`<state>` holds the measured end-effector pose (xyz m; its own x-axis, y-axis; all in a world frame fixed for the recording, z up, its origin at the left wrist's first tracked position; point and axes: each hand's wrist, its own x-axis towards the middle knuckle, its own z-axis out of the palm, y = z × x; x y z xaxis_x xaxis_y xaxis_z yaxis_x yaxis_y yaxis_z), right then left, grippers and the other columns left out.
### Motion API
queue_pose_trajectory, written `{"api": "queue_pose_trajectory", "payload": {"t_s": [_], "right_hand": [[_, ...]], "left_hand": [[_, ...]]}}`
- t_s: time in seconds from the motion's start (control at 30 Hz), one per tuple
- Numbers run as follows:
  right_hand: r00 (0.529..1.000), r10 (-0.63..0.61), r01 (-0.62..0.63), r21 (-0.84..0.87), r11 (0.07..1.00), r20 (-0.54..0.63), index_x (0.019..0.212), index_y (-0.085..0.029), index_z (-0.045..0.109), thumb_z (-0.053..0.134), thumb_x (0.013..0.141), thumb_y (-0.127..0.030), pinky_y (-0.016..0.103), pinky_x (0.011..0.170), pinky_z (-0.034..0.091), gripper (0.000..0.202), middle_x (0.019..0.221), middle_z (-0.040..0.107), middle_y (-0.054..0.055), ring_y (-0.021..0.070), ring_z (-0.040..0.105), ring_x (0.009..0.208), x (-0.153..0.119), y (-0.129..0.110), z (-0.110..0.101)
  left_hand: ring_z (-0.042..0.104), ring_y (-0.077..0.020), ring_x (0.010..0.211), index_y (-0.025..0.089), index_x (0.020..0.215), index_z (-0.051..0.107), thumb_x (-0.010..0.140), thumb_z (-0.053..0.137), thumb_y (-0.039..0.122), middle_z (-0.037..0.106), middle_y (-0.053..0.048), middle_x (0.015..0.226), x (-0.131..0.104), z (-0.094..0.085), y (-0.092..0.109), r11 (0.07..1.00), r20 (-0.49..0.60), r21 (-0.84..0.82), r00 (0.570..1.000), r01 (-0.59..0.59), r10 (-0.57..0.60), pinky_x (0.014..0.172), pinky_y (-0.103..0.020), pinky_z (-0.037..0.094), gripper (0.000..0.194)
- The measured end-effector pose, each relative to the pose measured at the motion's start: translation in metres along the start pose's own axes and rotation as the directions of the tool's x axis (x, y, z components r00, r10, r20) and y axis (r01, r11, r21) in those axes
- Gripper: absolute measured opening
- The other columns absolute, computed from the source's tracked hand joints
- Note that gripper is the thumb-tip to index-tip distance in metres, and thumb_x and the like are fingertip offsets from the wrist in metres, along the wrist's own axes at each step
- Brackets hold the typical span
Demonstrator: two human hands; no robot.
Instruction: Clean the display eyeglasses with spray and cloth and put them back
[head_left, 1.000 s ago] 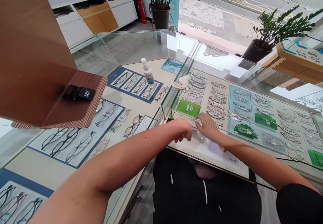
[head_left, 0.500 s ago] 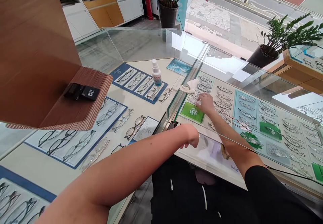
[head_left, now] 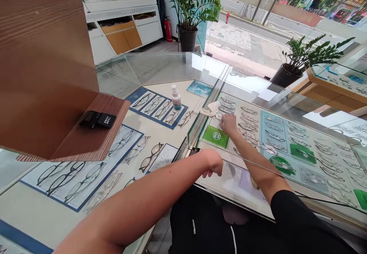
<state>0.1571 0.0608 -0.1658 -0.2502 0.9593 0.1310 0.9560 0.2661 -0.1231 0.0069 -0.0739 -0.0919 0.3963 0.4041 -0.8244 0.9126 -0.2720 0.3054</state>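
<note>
My right hand (head_left: pixel 228 124) reaches into the glass display case on the right, its fingers curled down beside a row of eyeglasses (head_left: pixel 227 102) and a green card (head_left: pixel 215 136). Whatever its fingertips hold, if anything, is hidden behind the hand. A crumpled white cloth (head_left: pixel 211 109) lies on the glass edge just to the left of that hand. My left hand (head_left: pixel 213 164) is bent at the wrist over the front edge of the case, with fingers curled downward. Its palm is turned away, so I cannot see what it may grip.
A white spray bottle (head_left: pixel 176 99) stands on the left counter's glass. Eyeglasses on blue-edged trays (head_left: pixel 83 181) show beneath it. At left, a brown board with a striped base (head_left: pixel 114 139) carries a black box (head_left: pixel 105 120). Potted plants (head_left: pixel 187 40) stand beyond the counter.
The view has tilted up, so everything sits lower in the picture. My right hand's fingers are more curled than before, at about the same spot. My left hand keeps its pose.
</note>
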Motion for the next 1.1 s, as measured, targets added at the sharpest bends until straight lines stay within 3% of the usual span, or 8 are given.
{"api": "queue_pose_trajectory", "payload": {"t_s": [0.1,0.17,0.4,0.57,0.7,0.83,1.0,1.1], "right_hand": [[0.998,0.043,-0.043,0.015,0.999,-0.051,0.097,-0.019,0.067,0.054,0.097,-0.017,0.045,0.106,0.032,0.014,0.109,0.072,0.014,0.0326,0.054,0.116,-0.02,-0.01,-0.017],[0.997,0.059,-0.058,0.026,0.998,-0.051,0.096,-0.02,0.066,0.054,0.098,-0.017,0.044,0.104,0.032,0.012,0.109,0.071,0.014,0.0321,0.054,0.114,-0.042,-0.017,-0.027],[0.982,-0.008,-0.015,0.121,0.992,0.186,0.086,-0.021,0.061,0.067,0.086,-0.012,0.034,0.09,0.037,0.011,0.098,0.071,0.007,0.0249,0.059,0.1,-0.155,-0.028,-0.066],[0.931,-0.001,-0.089,0.229,0.969,0.364,0.087,-0.022,0.059,0.071,0.084,-0.015,0.028,0.074,0.035,0.015,0.093,0.068,0.002,0.0187,0.058,0.088,-0.211,-0.02,-0.117],[0.836,-0.006,-0.213,0.335,0.918,0.549,0.082,-0.022,0.054,0.071,0.081,-0.015,0.028,0.071,0.033,0.018,0.088,0.064,0.001,0.0179,0.056,0.084,-0.225,-0.026,-0.159],[0.818,-0.084,-0.168,0.376,0.911,0.57,0.078,-0.023,0.053,0.071,0.08,-0.017,0.029,0.071,0.035,0.018,0.089,0.064,0.002,0.0197,0.056,0.087,-0.232,-0.041,-0.201],[0.926,-0.14,-0.019,0.414,0.91,0.35,0.085,-0.025,0.056,0.067,0.085,-0.017,0.031,0.08,0.042,0.013,0.095,0.068,0.001,0.0208,0.059,0.092,-0.213,-0.032,-0.267],[0.976,-0.1,0.04,0.291,0.956,0.192,0.081,-0.024,0.054,0.064,0.087,-0.018,0.033,0.08,0.042,0.013,0.093,0.067,0.002,0.0215,0.059,0.09,-0.177,-0.002,-0.283]], "left_hand": [[0.077,-0.0309,0.064,0.019,0.074,0.082,0.086,0.076,0.052,0.08,-0.014,0.069,-0.003,-0.004,0.0,0.995,0.218,0.037,0.971,0.097,-0.103,0.081,-0.044,0.065,0.036],[0.077,-0.0312,0.067,0.019,0.075,0.081,0.09,0.072,0.053,0.08,-0.014,0.069,-0.003,-0.005,-0.001,0.989,0.259,0.064,0.954,0.136,-0.148,0.086,-0.047,0.064,0.039],[0.077,-0.0362,0.075,0.021,0.073,0.079,0.086,0.074,0.058,0.075,-0.014,0.063,0.002,-0.005,-0.01,0.976,0.225,0.08,0.95,0.204,-0.217,0.087,-0.05,0.063,0.039],[0.073,-0.0333,0.064,0.019,0.07,0.077,0.083,0.077,0.059,0.074,-0.015,0.063,0.003,-0.005,-0.013,0.976,0.188,0.057,0.958,0.212,-0.219,0.084,-0.049,0.062,0.042],[0.073,-0.0304,0.063,0.019,0.061,0.071,0.09,0.072,0.056,0.072,-0.014,0.059,0.001,-0.009,-0.013,0.976,0.188,0.095,0.959,0.196,-0.212,0.084,-0.043,0.061,0.047],[0.071,-0.0272,0.062,0.02,0.061,0.068,0.099,0.06,0.055,0.07,-0.012,0.057,0.001,-0.013,-0.013,0.974,0.215,0.133,0.954,0.186,-0.211,0.084,-0.04,0.061,0.052],[0.071,-0.0257,0.061,0.018,0.065,0.07,0.098,0.06,0.058,0.075,-0.013,0.064,0.005,-0.015,-0.015,0.976,0.221,0.134,0.955,0.171,-0.197,0.084,-0.04,0.062,0.053],[0.074,-0.0276,0.062,0.017,0.066,0.072,0.094,0.064,0.061,0.079,-0.016,0.071,0.005,-0.014,-0.015,0.977,0.201,0.136,0.962,0.161,-0.187,0.081,-0.04,0.063,0.053]]}}
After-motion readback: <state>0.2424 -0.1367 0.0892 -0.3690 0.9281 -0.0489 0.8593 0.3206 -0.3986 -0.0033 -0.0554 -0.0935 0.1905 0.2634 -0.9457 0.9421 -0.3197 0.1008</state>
